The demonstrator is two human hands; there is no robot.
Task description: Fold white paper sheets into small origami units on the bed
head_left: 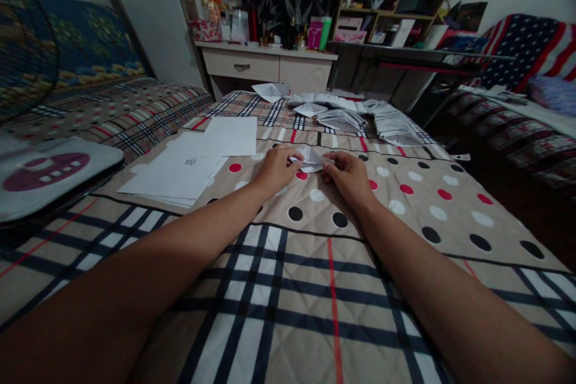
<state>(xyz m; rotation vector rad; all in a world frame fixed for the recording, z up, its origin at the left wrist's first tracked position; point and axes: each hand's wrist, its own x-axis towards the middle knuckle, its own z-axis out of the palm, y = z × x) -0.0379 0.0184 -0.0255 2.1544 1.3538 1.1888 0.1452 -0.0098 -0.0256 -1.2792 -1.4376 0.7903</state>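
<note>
Between my two hands is a small piece of folded white paper [310, 159], just above or on the dotted part of the bedspread. My left hand [278, 169] pinches its left end between thumb and fingers. At the right end, my right hand [347, 175] grips the paper the same way. Left of my hands lies a stack of flat white sheets [171, 168], the upper one with a small dark mark. Beyond my hands are several folded white paper pieces [342, 120], some packed tightly in rows, and a pointed folded piece [272, 92] farther back.
The quilted bedspread [297, 288] has checks and dots. At left are a fan [27, 42] and a white box-like appliance [58, 174] with a purple oval. A cluttered dresser [270, 66] stands behind the bed, with shelves to its right. The bed's right edge drops to dark floor.
</note>
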